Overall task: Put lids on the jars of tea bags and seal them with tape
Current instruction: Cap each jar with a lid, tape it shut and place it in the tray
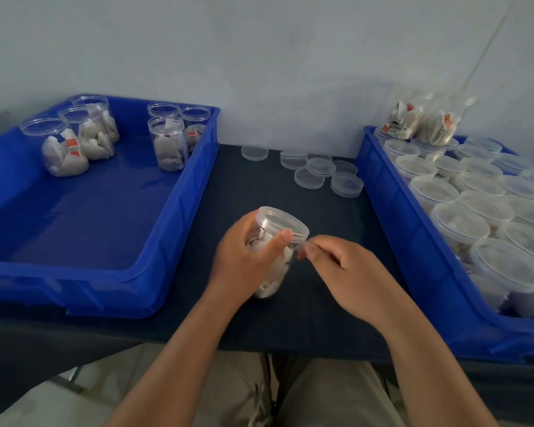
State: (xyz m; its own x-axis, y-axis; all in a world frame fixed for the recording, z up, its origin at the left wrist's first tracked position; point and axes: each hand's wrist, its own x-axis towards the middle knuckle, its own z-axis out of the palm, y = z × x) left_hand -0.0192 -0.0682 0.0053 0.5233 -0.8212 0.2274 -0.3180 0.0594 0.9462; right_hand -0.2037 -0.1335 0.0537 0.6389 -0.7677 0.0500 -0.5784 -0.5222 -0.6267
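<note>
Left hand [244, 257] wraps the tilted jar [273, 269], lid [282, 221] leaning up-right; right hand [349, 272], just beside the rim, pinches a clear strip [300, 245], tape I'd say.

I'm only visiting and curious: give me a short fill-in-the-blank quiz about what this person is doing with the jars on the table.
1. The left hand grips a clear plastic jar holding white tea ___.
2. The right hand pinches what looks like clear tape beside that jar's ___.
3. The unlidded jars stand in the blue plastic bin on the person's ___.
Missing words: bags; lid; left.
</note>
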